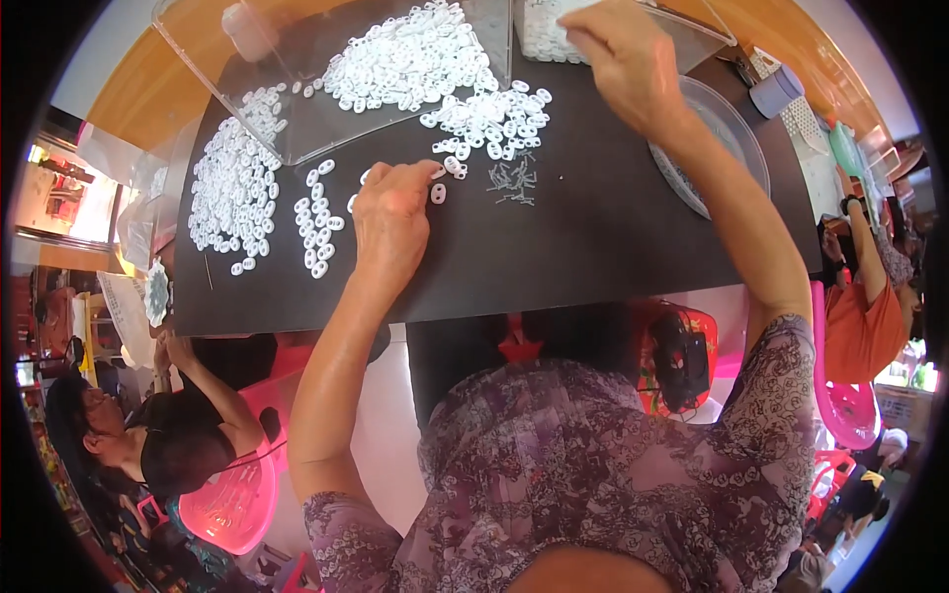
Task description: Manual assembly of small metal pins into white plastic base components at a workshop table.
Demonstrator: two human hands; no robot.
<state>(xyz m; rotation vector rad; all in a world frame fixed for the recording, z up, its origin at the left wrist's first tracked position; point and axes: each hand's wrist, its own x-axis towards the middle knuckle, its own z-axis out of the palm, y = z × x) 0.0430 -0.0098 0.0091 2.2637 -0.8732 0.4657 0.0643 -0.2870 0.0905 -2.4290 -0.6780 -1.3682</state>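
Small white oval pieces and thin metal pins on a dark tabletop

Left hand: low over the tabletop, back uppermost, fingers bent and partly closed; index fingertip at a loose white piece, though whether it is pinched cannot be told. One more single piece lies just beside the fingers.

Right hand: raised at the far edge, before a clear container filled with white; fingers curled, thumb and forefinger close together; cannot tell whether anything is held.

White oval pieces, each with two holes, in several lots: a cluster beyond the metal pins, right of the left hand; a large heap within the outline of a clear box; a broad spread at far left; a small group between that spread and the left hand.

Metal pins: grey, one loose scatter, just nearer than the cluster.

Also at right: a round clear tub, partly behind the right forearm; a pale lavender cup beyond it
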